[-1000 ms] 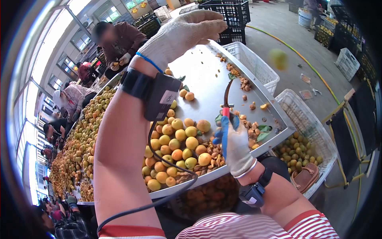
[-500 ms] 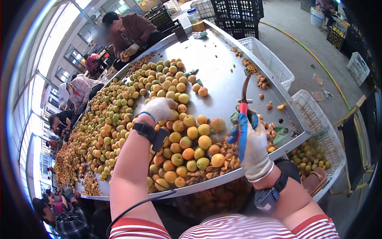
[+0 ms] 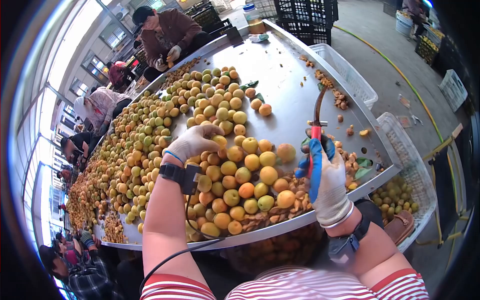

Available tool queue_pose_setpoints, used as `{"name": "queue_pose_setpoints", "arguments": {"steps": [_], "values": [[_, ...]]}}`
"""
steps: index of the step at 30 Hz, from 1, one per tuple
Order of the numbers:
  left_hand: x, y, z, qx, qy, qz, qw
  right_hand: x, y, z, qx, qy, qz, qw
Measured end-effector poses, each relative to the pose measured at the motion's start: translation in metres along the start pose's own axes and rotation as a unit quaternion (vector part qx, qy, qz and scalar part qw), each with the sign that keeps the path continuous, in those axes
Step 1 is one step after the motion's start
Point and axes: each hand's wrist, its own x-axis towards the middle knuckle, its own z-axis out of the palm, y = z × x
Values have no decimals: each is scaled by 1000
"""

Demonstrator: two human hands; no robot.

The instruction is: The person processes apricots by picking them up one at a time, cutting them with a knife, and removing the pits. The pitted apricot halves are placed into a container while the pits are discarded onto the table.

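Observation:
My left hand [image 3: 192, 142], in a white knitted glove, is over the heap of apricots [image 3: 230, 167] with its fingers and thumb curled around one yellow-orange apricot [image 3: 219, 141]. My right hand [image 3: 326, 182], in a white glove with blue on the fingers, grips a knife [image 3: 317, 131]. Its handle is red, with a metal collar, and the dark curved blade points up and away from me. Part of the handle is hidden by the fingers. Brownish fruit scraps [image 3: 297, 195] lie beside this hand.
A metal table [image 3: 280, 65] with a raised rim carries the fruit. White crates [image 3: 410, 150] stand along its right side, one with fruit inside. A lidded jar [image 3: 254, 20] is at the far corner. Several people work along the left side, one gloved co-worker [image 3: 167, 37] nearest.
The view has shifted slightly, so the table sits further right. My left fingers have come up and around an apricot. My right hand still holds the knife in much the same pose.

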Motion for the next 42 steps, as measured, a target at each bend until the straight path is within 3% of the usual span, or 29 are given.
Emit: {"name": "queue_pose_setpoints", "arguments": {"steps": [2,3,6,8,13,15,17,19,23,24,25,27,33,34,39,42], "values": [[4,-10,-16,-26,-55,23,998,-4,-5,4,-6,1,16,1000],[1,8,-18,12,-7,-40,999,-6,-7,6,-12,6,30,999],[16,11,-6,24,74,-27,997,-1,1,8,-21,7,18,1000],[25,24,5,228,88,-48,969,2,5,7,-27,4,7,1000],[39,46,34,327,74,-41,941,0,4,10,-32,1,3,999],[45,47,40,367,108,-51,923,2,4,10,-28,3,3,1000],[44,48,35,345,111,-54,930,2,3,8,-24,7,3,1000],[36,53,19,198,34,-77,977,-1,-2,10,-12,7,11,1000],[35,55,2,229,83,-83,966,-5,-9,10,-3,-2,24,1000],[27,79,-4,193,86,-129,969,-5,-8,9,-4,-2,21,1000],[37,69,-6,240,140,-98,956,-4,-8,8,-6,-1,17,1000],[53,60,-7,281,149,-40,947,-1,-1,7,-10,-7,10,1000],[93,59,17,407,49,-21,912,-4,-8,8,-11,-5,6,1000],[98,58,23,419,65,-20,905,-5,-11,8,-13,-3,13,1000],[107,53,29,416,48,-29,908,-2,-8,8,3,2,2,1000],[79,67,24,328,55,6,943,-4,-12,8,9,-6,10,1000]]}}
